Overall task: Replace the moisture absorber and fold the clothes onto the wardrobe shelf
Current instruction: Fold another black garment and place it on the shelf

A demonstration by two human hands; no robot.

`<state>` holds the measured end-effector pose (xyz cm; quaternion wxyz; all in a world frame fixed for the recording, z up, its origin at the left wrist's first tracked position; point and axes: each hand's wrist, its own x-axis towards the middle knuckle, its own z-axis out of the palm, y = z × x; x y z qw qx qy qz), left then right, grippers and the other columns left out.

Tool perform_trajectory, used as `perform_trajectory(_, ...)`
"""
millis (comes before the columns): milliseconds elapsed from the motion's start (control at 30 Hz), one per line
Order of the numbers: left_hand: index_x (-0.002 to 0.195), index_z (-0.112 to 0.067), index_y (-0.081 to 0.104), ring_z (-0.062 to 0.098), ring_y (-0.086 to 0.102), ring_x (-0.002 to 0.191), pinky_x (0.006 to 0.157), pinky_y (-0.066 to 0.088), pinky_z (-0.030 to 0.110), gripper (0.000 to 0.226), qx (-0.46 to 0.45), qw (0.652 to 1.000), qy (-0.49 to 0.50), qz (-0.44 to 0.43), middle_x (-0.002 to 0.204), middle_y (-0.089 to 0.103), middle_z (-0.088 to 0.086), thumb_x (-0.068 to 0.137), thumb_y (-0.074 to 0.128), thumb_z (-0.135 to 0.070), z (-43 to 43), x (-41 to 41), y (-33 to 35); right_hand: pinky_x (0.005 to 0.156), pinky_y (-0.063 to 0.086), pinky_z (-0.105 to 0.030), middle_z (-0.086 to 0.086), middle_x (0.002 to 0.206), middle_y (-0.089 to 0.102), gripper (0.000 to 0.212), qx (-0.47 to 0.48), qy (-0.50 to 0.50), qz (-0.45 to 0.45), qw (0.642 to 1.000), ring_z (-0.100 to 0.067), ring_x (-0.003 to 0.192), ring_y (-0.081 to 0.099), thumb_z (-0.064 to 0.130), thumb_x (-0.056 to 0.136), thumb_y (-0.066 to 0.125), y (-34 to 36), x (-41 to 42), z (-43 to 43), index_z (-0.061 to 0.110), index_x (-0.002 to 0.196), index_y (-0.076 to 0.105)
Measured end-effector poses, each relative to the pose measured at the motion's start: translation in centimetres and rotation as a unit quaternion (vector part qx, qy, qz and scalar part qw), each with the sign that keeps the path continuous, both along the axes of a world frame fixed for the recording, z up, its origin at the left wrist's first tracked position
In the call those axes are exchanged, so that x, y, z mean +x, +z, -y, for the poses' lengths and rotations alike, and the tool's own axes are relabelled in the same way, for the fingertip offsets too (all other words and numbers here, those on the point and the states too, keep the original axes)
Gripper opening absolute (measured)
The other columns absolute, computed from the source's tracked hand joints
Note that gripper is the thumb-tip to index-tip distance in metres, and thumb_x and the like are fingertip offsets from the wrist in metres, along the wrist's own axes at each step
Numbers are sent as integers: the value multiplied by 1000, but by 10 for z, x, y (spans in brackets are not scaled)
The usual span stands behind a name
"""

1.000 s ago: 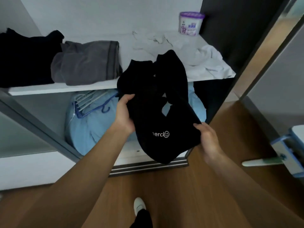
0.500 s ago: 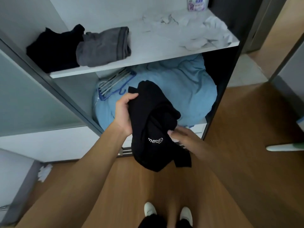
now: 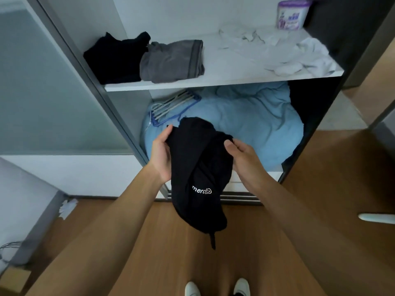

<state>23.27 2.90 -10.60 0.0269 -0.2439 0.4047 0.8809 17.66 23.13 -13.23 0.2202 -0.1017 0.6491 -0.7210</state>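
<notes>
The black garment [image 3: 198,174] hangs between the two hands in front of the open wardrobe, bunched and not yet folded. Its long axis runs nearly straight down, from the humped top edge at hand level to a loose tail over the wooden floor [image 3: 320,199], with the white lettering facing up at the camera. The left hand [image 3: 162,154] has its fingers curled round the garment's left upper edge. The right hand [image 3: 241,159] grips the right side at about the same height, its thumb pressed on top of the cloth (its fingers go under the cloth and cannot be seen).

The wardrobe shelf [image 3: 213,84] lies above and beyond both hands, so any placing move goes up and forward. On it, a folded black garment [image 3: 115,58] and a folded grey garment [image 3: 171,60] sit touching at the left, crumpled white clothes [image 3: 277,52] sprawl at the right, and the moisture absorber tub [image 3: 292,14] stands at the back right corner.

The bare stretch of shelf between the grey piece and the white heap is almost straight ahead of the garment — neither hand is plainly nearer to it. Judging by the bunching, the cloth needs spreading and squaring first, likely with the hands drawn apart along the top edge.
</notes>
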Motion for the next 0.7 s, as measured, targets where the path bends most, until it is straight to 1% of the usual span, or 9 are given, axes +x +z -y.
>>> perform_trajectory(100, 109, -17, 78, 23, 71, 107, 90, 52, 37, 49, -64, 994, 16, 90, 117, 74, 7, 91, 54, -56, 28, 15, -21, 93, 57, -38, -9, 108, 74, 24, -32, -26, 17, 999, -25, 108, 69, 32, 100, 53, 14, -2, 15, 19, 99, 73)
perform_trajectory(233, 106, -16, 71, 20, 73, 83, 66, 53, 29, 29, -204, 951, 24, 230, 105, 76, 10, 98, 53, -36, 61, 42, -56, 78, 59, -33, -2, 85, 72, 23, -34, -26, -7, 999, -17, 83, 71, 31, 97, 58, 36, -8, 27, 24, 82, 73)
perform_trajectory(300, 115, -11, 65, 25, 69, 87, 72, 55, 33, 30, -351, 874, -77, 328, 105, 71, 14, 99, 52, -31, 74, 58, -75, 69, 59, -28, 1, 81, 74, 19, -47, -8, -17, 999, -14, 77, 72, 31, 93, 64, 48, -11, 31, 26, 79, 76)
perform_trajectory(367, 129, -6, 56, 27, 65, 101, 80, 56, 33, 41, -479, 738, -273, 388, 118, 65, 14, 100, 51, -35, 84, 67, -80, 63, 56, -23, 4, 75, 72, 17, -12, 40, -66, 997, -12, 71, 71, 34, 89, 66, 59, -12, 36, 27, 76, 74)
perform_trajectory(400, 135, -6, 52, 27, 62, 110, 85, 55, 32, 45, -511, 697, -328, 382, 128, 60, 13, 99, 53, -34, 85, 68, -80, 60, 53, -23, 5, 70, 68, 18, 20, 67, -101, 992, -11, 66, 67, 36, 88, 65, 62, -11, 39, 26, 74, 71)
perform_trajectory(433, 139, -9, 48, 25, 57, 121, 95, 51, 33, 49, -529, 702, -328, 347, 137, 55, 11, 98, 58, -31, 87, 65, -78, 59, 50, -24, 4, 67, 63, 19, 51, 92, -129, 986, -12, 63, 62, 37, 87, 65, 64, -9, 43, 23, 74, 67)
perform_trajectory(500, 144, -17, 43, 20, 45, 135, 112, 39, 35, 56, -523, 794, -244, 193, 148, 45, 1, 93, 66, -18, 84, 53, -64, 64, 44, -31, -3, 71, 56, 25, 81, 143, -159, 974, -17, 66, 55, 32, 90, 63, 65, -2, 53, 10, 79, 62)
perform_trajectory(567, 145, -24, 42, 13, 42, 138, 113, 38, 34, 64, -454, 865, -212, 6, 149, 45, -6, 90, 64, 0, 71, 41, -37, 67, 40, -34, -7, 73, 53, 28, 113, 184, -191, 957, -18, 68, 52, 24, 94, 62, 65, 7, 60, -2, 85, 58)
perform_trajectory(700, 122, -32, 64, 10, 63, 103, 91, 50, 24, 59, -370, 862, -314, -144, 108, 70, -8, 85, 56, 13, 52, 31, 2, 56, 34, -15, 18, 56, 45, 32, 162, 208, -253, 931, 2, 54, 43, 16, 95, 63, 63, 15, 64, 21, 65, 53)
